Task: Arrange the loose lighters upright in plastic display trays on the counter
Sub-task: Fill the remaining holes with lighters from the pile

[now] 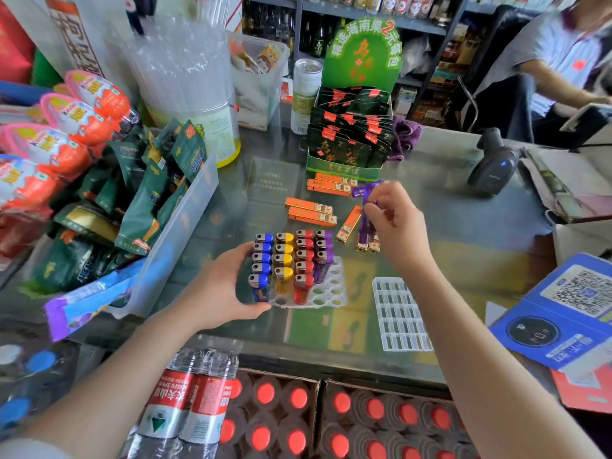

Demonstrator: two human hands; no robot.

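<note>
- Your left hand curls round the left edge of the white plastic display tray with round holes, fingers against the blue lighters and thumb at the tray's near corner, holding it on the glass-topped desk.
- In that tray the lighters stand upright in four rows: blue lighters on the left, yellow lighters next, red lighters third, and three purple lighters at the far end of the fourth row. The holes on the right side and near the front edge show bare.
- Your right hand is raised just beyond the tray's far right corner, fingers pinched round a loose purple lighter; motion blur hides exactly how the fingers sit on it.
- Slim orange lighters lie flat on the desk behind the tray, some in pairs, one slanted beside your right hand, and more near the green display box of dark sachets.
- A second clear plastic tray with rectangular slots lies flat on the desk to the right of the first, under your right forearm, well apart from it.
- A black handheld barcode scanner stands at the far right of the desk.
- A blue card with a QR code lies at the right edge.
- A clear bin of green snack packets sits on the left of the desk.
</note>
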